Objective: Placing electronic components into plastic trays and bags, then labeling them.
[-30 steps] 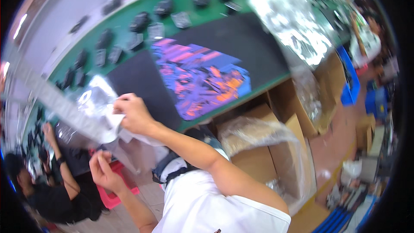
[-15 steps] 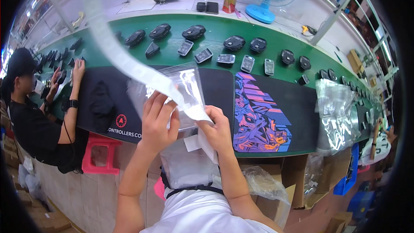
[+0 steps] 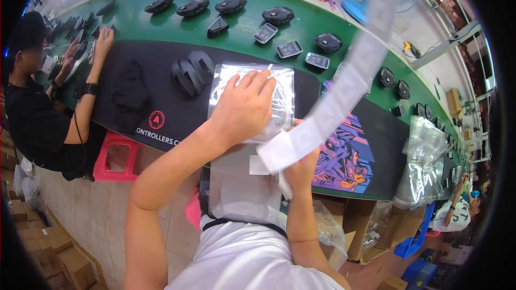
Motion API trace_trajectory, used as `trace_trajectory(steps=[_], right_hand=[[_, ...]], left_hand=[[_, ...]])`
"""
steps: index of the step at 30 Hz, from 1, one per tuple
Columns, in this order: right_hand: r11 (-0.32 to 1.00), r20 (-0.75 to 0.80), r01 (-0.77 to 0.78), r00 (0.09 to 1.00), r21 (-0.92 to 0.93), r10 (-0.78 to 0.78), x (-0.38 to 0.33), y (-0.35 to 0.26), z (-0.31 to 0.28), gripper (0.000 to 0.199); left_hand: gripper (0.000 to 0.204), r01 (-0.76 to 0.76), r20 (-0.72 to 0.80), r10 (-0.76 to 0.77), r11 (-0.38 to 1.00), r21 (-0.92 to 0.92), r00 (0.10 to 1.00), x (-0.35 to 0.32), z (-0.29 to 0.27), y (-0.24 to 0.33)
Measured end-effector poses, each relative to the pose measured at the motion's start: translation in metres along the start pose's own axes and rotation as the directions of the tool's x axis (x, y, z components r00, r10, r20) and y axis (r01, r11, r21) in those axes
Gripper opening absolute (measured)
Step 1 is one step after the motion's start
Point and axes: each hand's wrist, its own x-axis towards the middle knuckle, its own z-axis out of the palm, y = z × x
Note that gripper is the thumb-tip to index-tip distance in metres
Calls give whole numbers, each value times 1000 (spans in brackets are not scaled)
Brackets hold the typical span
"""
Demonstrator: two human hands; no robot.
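Note:
My left hand (image 3: 244, 107) lies over a stack of clear plastic bags (image 3: 221, 83) at the table's front edge, its fingers stretched out across the plastic. Beside it, my right hand (image 3: 303, 166) has its fingers closed on a long strip of white labels (image 3: 344, 104). The strip curves up past the far edge of the view and is blurred; it hides part of the right fingers. More clear plastic (image 3: 236, 185) hangs over my lap, with a white square label (image 3: 259, 165) on it.
Black mats cover the near table, one with a purple print (image 3: 346, 164). A black banded object (image 3: 192, 75) and a black cloth (image 3: 130, 91) lie left. Black mouse-shaped devices (image 3: 231, 4) line the green table. Clear bags (image 3: 422, 161) hang right. A co-worker (image 3: 48, 96) sits left.
My left hand has moved from gripping at the bag's edge to lying on top of the bags. The label strip has swung from the left to the right. The whole view has shifted.

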Motion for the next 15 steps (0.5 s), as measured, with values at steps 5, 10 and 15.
trace_trajectory(steps=[5, 10, 15], right_hand=[[998, -19, -54, 998, 12, 54, 10, 14, -2, 11], [926, -25, -360, 931, 114, 365, 1, 15, -8, 13], [978, 65, -156, 987, 141, 148, -15, 15, -17, 18]], left_hand=[[30, -62, 138, 26, 963, 263, 990, 37, 11, 18], [32, -217, 387, 195, 976, 14, 901, 85, 54, 30], [28, -234, 354, 323, 934, -270, 878, 88, 63, 13]])
